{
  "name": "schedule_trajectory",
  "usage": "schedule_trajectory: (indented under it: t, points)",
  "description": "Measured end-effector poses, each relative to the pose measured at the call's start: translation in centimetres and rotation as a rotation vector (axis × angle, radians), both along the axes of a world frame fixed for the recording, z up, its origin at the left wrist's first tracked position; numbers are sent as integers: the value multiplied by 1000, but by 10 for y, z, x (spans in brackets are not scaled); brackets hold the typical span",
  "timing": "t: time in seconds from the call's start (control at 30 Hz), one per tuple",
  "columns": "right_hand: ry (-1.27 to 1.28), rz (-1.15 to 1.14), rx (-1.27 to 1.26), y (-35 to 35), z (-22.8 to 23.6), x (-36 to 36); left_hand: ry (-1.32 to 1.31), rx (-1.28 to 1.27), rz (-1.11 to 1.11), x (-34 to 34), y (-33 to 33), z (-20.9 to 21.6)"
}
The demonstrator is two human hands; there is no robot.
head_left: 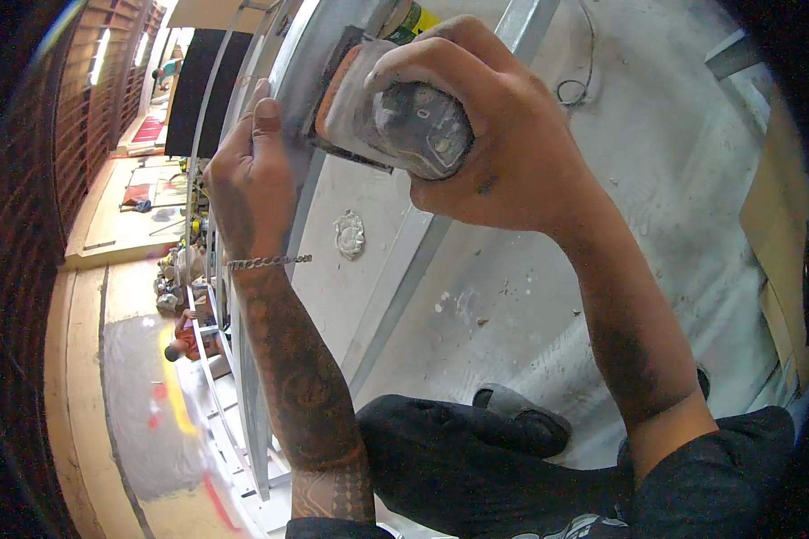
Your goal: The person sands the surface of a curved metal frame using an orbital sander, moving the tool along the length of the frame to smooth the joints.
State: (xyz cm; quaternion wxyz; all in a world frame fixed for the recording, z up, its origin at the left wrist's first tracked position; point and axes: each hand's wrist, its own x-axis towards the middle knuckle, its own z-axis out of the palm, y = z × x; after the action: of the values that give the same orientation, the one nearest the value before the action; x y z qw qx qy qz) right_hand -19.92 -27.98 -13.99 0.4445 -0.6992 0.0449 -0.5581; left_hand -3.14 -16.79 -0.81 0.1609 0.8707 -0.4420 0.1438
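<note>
My right hand (521, 135) is wrapped round the body of a dusty grey sheet sander (355, 94) with an orange band. Its flat pad faces the side of a grey frame bar (319, 40) and appears to touch it. Beside the pad, my left hand (256, 171) grips the same bar, thumb up along its face and fingers partly hidden behind. A chain bracelet (270, 261) circles my left wrist. Just beyond my right knuckles shows part of a yellow and black object (413, 22), too covered to name.
Another grey bar (395, 278) slants across below the sander. On the dusty floor lie a crumpled pale scrap (350, 235) and a thin cable (573, 90). Cardboard (773, 207) stands at right. My shoe (521, 420) shows below. Far left, a person (189, 346) is beside frames.
</note>
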Motion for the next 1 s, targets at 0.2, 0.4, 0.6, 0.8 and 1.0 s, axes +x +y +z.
schedule_trajectory:
  t: [0.2, 0.4, 0.6, 0.8, 1.0]
  points:
    - [-13, -56, -24, -9, -1, 1, -124, -52, -152, 13, 1, -3]
    - [-55, -170, -38, 11, 5, 4, -25, 6, 9, -2, 1, 3]
    - [-18, -90, -20, -5, 3, -2, -55, -8, -60, 1, -3, 2]
    - [-23, -236, -16, 23, -6, 10, -39, -2, -53, 6, -4, 1]
    - [27, -237, 50, 22, -34, 4, -228, 110, -36, 1, -21, -8]
